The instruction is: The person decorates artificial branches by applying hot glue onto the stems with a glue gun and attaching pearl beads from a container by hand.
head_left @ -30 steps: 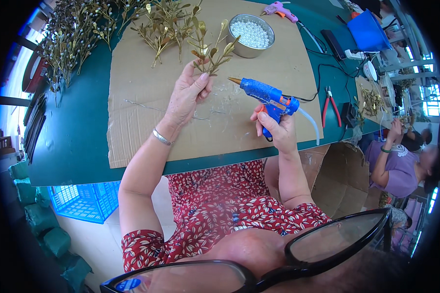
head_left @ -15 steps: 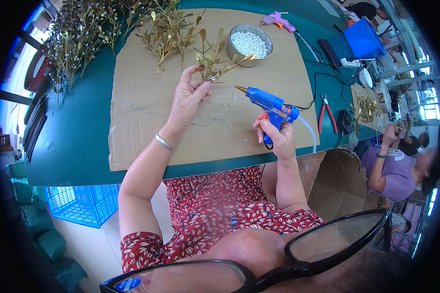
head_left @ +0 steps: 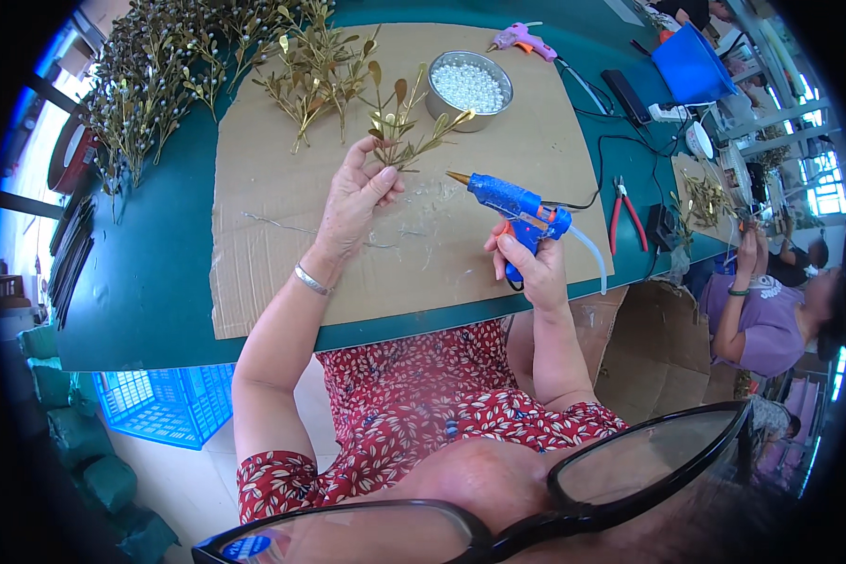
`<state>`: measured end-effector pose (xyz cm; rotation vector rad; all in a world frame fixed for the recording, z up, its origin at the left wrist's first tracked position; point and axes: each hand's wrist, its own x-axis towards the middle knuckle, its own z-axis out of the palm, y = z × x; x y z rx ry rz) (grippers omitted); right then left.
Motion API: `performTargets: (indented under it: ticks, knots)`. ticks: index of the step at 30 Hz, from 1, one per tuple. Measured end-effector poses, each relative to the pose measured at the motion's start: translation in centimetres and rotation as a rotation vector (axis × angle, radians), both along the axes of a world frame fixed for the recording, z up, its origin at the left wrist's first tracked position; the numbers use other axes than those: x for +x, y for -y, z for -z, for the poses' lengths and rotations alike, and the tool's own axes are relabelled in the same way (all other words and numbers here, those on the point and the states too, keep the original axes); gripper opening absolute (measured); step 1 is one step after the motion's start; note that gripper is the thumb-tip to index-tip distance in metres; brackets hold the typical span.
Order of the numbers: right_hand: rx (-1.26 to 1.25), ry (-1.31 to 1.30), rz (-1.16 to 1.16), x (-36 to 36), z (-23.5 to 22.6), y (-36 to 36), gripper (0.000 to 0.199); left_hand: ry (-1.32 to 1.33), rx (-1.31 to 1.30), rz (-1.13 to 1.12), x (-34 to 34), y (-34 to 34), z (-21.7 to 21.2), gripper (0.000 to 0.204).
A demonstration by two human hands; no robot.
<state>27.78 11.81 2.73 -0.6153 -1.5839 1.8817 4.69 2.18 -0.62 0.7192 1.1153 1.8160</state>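
Left hand (head_left: pixel 355 202): your thumb and fingers pinched on a gold-leaved sprig (head_left: pixel 400 132), held above the cardboard sheet (head_left: pixel 277 188). Right hand (head_left: pixel 538 270): closed around the handle of a blue glue gun (head_left: pixel 506 195) — nozzle toward the sprig, the two apart. Between your wrists, well apart: cardboard, its near edge just inside that of the green table (head_left: pixel 141 291). Beyond the sprig — a metal bowl (head_left: pixel 485 123) of white beads (head_left: pixel 467 86). Past the sheet's right edge: red-handled pliers (head_left: pixel 615 226).

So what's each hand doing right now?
Left hand: closed, holding a gold leafy sprig.
Right hand: closed around a blue glue gun.
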Motion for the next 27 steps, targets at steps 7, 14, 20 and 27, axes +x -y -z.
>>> performTargets:
  ticks: [7,14,20,27]
  knots:
    - [0.027,-0.011,-0.016,0.1,0.0,0.2,0.018,0.207,0.193,0.068,0.3,0.0,-0.6,0.034]
    - [0.002,-0.031,-0.072,-0.1,-1.0,0.3,0.020,0.449,0.206,0.081,-0.7,0.1,0.9,0.029]
    - [0.020,-0.021,-0.070,-0.8,-0.7,0.2,0.020,0.392,0.203,0.068,-0.4,-0.1,0.8,0.026]
    - [0.015,0.006,-0.096,-1.7,-0.5,0.4,0.018,0.230,0.112,0.041,0.5,-0.4,0.1,0.028]
